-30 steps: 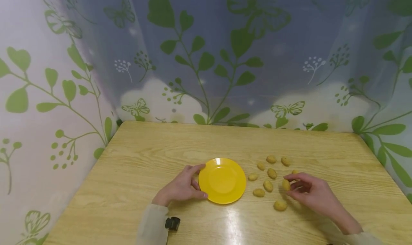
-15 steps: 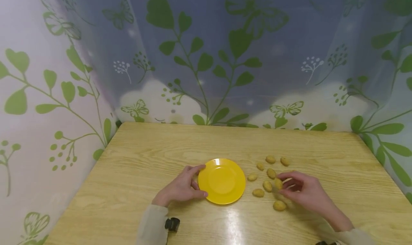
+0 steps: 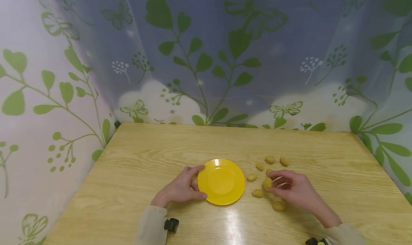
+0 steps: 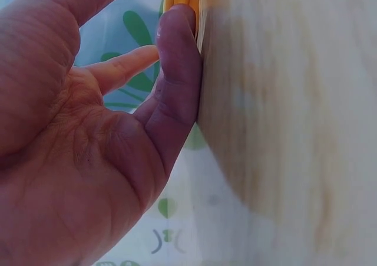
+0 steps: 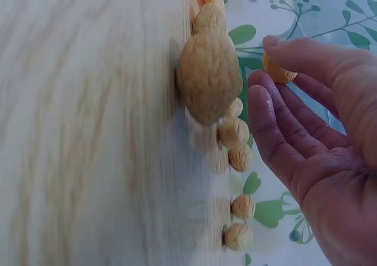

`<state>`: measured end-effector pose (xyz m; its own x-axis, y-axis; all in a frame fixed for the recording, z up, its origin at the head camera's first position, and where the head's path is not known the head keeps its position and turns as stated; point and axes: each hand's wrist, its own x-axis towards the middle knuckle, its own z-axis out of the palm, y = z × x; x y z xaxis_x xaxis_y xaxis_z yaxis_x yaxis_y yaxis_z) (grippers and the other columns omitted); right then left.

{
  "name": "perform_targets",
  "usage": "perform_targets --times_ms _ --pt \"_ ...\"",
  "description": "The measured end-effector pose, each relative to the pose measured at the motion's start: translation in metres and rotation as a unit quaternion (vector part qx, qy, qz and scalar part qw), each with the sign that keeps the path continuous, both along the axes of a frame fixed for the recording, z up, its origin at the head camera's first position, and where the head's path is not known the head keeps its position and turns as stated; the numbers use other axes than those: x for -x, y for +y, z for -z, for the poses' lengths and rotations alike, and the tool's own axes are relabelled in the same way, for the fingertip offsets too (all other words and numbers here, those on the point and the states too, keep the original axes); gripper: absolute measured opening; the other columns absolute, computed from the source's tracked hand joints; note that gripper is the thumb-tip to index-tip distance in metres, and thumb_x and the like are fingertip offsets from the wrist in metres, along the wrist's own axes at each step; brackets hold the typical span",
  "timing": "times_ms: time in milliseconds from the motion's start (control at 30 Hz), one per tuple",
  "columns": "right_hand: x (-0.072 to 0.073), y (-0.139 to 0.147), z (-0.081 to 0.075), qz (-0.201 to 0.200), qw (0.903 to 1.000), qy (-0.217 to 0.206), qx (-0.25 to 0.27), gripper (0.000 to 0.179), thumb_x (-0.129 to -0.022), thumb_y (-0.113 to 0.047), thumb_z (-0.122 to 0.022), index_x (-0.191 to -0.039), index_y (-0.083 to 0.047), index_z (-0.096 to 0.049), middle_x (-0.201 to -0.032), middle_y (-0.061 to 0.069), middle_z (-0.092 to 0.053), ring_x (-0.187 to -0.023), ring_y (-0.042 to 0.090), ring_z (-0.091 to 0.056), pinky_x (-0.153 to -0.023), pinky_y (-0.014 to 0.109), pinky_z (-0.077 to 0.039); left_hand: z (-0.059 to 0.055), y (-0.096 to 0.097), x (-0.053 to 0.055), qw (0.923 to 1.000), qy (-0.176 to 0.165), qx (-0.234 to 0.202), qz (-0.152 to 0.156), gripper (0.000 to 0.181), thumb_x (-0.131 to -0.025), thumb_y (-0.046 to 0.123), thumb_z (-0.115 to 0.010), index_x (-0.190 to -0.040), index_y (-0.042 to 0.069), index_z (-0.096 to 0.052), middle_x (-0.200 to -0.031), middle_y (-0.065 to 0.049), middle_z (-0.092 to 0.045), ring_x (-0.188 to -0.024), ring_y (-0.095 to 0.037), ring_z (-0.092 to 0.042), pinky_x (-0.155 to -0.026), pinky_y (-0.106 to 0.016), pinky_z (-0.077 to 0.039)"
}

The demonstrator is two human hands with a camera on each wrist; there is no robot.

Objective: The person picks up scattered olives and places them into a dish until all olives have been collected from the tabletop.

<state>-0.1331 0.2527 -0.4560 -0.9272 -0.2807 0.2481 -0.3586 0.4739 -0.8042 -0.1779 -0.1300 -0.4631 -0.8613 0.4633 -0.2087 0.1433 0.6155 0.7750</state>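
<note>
Right hand point(image 3: 295, 189): thumb and fingertips pinch a single walnut point(image 3: 267, 184). Held clear of the tabletop, side-on in the right wrist view; ridged shell.

Left hand point(image 3: 178, 188): thumb and fingers hold a yellow plate point(image 3: 221, 181) by its rim, index on the far side of the hold, thumb on the near side. Plate lies flat, with its bare middle to the right of that hand, well left of the right-hand pinch.

Loose walnuts around the pinch: one just beyond it point(image 3: 268, 171), partly hidden by the fingers; three farther out past it point(image 3: 259, 166) point(image 3: 269, 159) point(image 3: 284, 161); two to its left, between pinch and plate point(image 3: 251, 177) point(image 3: 257, 193); one on the near side, just below the hand point(image 3: 278, 205) (a little smeared in the head view). Others directly behind the held one: cannot tell.

Under both grips, a wood-grain tabletop point(image 3: 170, 141). Past its far edge, beyond both hands, a cloth point(image 3: 206, 94) printed with green leaves and butterflies. Behind the left grip, a pale sleeve point(image 3: 152, 223) with a black device point(image 3: 171, 225) beside it.
</note>
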Motion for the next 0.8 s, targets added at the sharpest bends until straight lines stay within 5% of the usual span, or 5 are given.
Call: perform_targets --times_ms 433,800 --pt "0.006 -0.022 0.001 -0.029 0.9989 -0.028 -0.024 0.032 -0.085 -0.012 -0.083 -0.115 -0.007 -0.074 -0.105 0.01 -0.075 -0.084 0.001 -0.07 -0.069 0.025 -0.06 -0.001 -0.001 -0.002 1.0 -0.003 0.007 -0.002 0.096 -0.08 0.032 -0.089 -0.159 0.02 -0.036 -0.137 -0.015 -0.044 -0.086 -0.008 -0.064 -0.083 -0.027 -0.052" --pt "0.01 -0.037 0.006 -0.065 0.9973 0.0 -0.033 0.032 -0.084 -0.009 -0.083 -0.114 -0.007 -0.074 -0.101 0.009 -0.075 -0.082 0.002 -0.07 -0.07 0.025 -0.059 -0.002 0.001 -0.002 1.0 -0.007 0.004 0.0 0.096 -0.08 0.032 -0.089 -0.159 0.019 -0.036 -0.137 -0.015 -0.043 -0.086 -0.009 -0.064 -0.082 -0.025 -0.052"
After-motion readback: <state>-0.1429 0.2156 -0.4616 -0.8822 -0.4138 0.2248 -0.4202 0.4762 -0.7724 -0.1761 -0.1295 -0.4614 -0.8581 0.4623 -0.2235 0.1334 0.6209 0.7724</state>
